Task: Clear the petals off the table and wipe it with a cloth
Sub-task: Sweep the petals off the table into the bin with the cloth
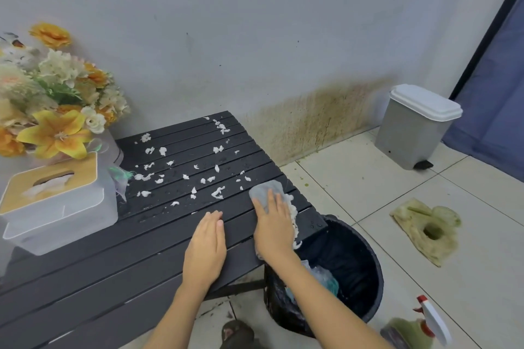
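Several white petals (184,167) lie scattered over the far half of the black slatted table (113,258). My right hand (273,224) presses flat on a grey cloth (265,190) near the table's right edge, with a heap of white petals (293,215) bunched along the cloth's right side. My left hand (207,246) rests flat on the table, fingers together, holding nothing. A black bin (365,263) with a dark liner stands right below the table's right edge, beside the heap.
A white tissue box (56,204) with a wooden lid and a bouquet of artificial flowers (56,93) occupy the table's left side. A grey pedal bin (416,127) stands by the wall. A spray bottle (419,326) and a floor drain (431,231) are on the tiled floor.
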### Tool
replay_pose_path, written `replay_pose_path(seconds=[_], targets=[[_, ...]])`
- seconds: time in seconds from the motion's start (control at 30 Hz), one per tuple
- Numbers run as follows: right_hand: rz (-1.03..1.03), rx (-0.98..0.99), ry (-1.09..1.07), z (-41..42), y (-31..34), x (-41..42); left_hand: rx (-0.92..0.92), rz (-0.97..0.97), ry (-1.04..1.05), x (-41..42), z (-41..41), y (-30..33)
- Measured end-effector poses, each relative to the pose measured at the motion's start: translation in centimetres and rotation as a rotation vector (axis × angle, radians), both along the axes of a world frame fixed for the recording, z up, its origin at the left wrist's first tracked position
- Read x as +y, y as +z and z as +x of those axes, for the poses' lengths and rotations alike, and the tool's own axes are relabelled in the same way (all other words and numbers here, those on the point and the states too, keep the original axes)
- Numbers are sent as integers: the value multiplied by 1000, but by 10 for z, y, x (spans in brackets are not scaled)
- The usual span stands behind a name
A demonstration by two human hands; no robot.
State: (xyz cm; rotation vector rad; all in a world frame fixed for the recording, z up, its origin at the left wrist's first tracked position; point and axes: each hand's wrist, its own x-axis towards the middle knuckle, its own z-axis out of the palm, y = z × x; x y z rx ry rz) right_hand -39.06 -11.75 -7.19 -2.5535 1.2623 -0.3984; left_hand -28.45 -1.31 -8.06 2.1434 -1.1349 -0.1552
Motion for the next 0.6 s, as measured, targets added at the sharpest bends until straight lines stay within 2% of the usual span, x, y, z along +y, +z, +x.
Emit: replay_pose_path(seconds=[0.17, 0.4, 0.53, 0.6], targets=[[10, -23, -89, -26, -2, -14, -121, 98, -142, -5, -2, -2], [-46, -221, -288, -57, -7, -20, -154, 96, -130, -10, -2, -4], [24, -248, -474, -80, -11, -29, -165, 111, -131, -11, -3, -4], [-25, -326, -521, -80, -9, -25, -171, 121, -132, -12, -4, -3]])
